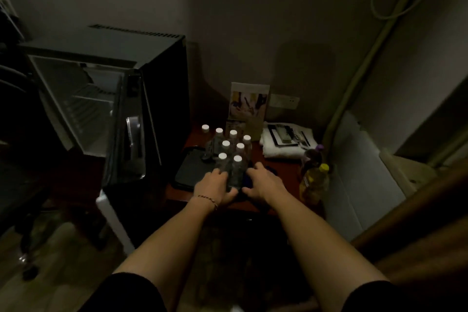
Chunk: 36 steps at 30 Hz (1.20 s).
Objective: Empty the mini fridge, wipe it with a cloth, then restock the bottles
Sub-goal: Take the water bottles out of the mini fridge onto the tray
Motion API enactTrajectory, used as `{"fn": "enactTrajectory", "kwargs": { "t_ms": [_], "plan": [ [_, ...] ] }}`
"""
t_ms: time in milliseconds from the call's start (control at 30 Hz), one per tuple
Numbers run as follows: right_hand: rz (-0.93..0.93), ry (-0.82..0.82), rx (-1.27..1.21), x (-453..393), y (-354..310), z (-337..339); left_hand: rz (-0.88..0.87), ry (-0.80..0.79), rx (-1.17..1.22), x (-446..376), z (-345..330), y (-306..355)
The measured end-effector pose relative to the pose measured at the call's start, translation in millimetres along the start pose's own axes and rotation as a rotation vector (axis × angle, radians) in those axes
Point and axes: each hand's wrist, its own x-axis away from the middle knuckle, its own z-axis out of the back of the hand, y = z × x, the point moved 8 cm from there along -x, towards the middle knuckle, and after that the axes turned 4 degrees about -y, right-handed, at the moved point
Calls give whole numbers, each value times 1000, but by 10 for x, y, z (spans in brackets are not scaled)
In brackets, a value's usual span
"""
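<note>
Left hand (pixel 215 186) wraps the nearest bottle (pixel 222 167), right hand (pixel 262 182) curls by its neighbour (pixel 236 171); its grip is unclear. The cluster stands right of the open fridge (pixel 101 99), seemingly parked there for wiping.

Dim room, plain wall (pixel 253 20), red-brown table (pixel 278 167)

Both bare forearms reach forward side by side from dark short sleeves. The left hand (pixel 215 189), a thin bracelet at its wrist, is palm down with fingers curved inward. The right hand (pixel 262 182) mirrors it close by, fingers spread and slightly bent, thumbs nearly meeting.
</note>
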Motion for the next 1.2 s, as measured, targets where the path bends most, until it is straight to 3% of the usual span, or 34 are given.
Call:
{"fn": "enactTrajectory", "kwargs": {
  "t_ms": [400,533,667,933,1200],
  "plan": [
    [-64,89,-27,1763,-753,-624,-89,-99,18,1844,-73,-133],
    [15,81,-48,2021,-1127,-806,-14,-125,88,2390,-87,-428],
    [84,43,-72,2233,-1583,-1067,58,-123,11,2968,-101,-831],
    [263,-12,-60,2184,-2695,-1308,190,-30,5,3403,206,-1913],
    [331,-5,-64,1348,-3931,-1134,229,-11,37,2960,733,-3231]
  ]
}}
